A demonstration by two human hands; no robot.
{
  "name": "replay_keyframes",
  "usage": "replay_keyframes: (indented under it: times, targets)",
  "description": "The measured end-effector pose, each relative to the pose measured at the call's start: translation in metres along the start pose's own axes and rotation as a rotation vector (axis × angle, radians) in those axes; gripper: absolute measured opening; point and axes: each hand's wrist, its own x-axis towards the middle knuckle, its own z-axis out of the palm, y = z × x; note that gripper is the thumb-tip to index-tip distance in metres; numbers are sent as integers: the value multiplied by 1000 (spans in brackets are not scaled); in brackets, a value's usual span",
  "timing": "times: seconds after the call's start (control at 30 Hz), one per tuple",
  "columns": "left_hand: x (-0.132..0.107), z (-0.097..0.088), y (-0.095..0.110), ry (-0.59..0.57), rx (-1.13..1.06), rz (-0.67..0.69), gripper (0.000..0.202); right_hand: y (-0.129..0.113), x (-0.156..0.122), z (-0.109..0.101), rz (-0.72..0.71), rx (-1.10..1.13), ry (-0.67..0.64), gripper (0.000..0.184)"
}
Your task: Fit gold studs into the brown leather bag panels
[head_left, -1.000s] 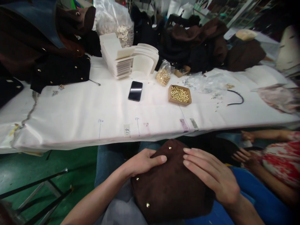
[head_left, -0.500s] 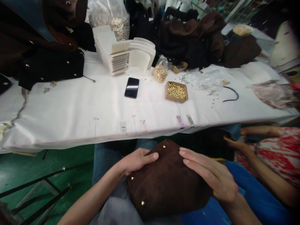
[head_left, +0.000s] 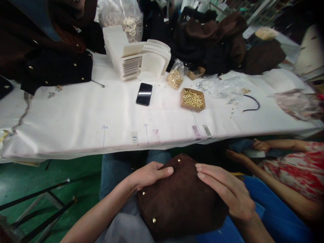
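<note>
A dark brown fabric piece that looks like a bag, with gold studs along its edges, rests on the lap below the table. My left hand grips its upper left edge, thumb on top and the other fingers hidden behind the cloth. Stretched flat across its right side lies my right hand, fingers together and touching the fabric; its thumb is out of sight.
On the white-covered table are a phone, a small box of gold studs, a bag of studs and stacked white panels. Dark fabric pieces pile up behind. At right, a co-worker's hands hold something.
The view has shifted slightly. My hands and the brown bag have hardly moved. At right, the co-worker's hands have changed position, and a pale piece now shows by them.
</note>
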Motion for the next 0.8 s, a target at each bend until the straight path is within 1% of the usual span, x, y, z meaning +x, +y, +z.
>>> replay_keyframes:
  times: [0.1, 0.23, 0.3, 0.5, 0.6, 0.7, 0.77, 0.8]
  targets:
    - [-1, 0, 0, -8, -5, 5, 79, -1, 6, -2, -41, -25, -30, 60]
    - [-2, -2, 0, -12, -27, 10, 76, -5, 13, 0, -17, -6, -5, 53]
    - [-1, -2, -1, -10, -39, 5, 76, -4, 15, 2, -7, 21, -19, 49]
    - [4, -4, -4, 15, -73, -31, 79, 14, 26, 8, -11, 63, -72, 41]
    - [7, -5, -5, 23, -85, -27, 80, 23, 34, 14, -2, 117, -64, 34]
    - [6, -6, -3, -5, -134, 41, 77, 32, 45, 19, 68, 174, -12, 27]
    - [2, -4, 1, -49, -210, 98, 71, 38, 53, 18, 167, 219, -15, 23]
    - [-1, -3, 4, -58, -241, 117, 70, 40, 59, 15, 240, 246, -31, 20]
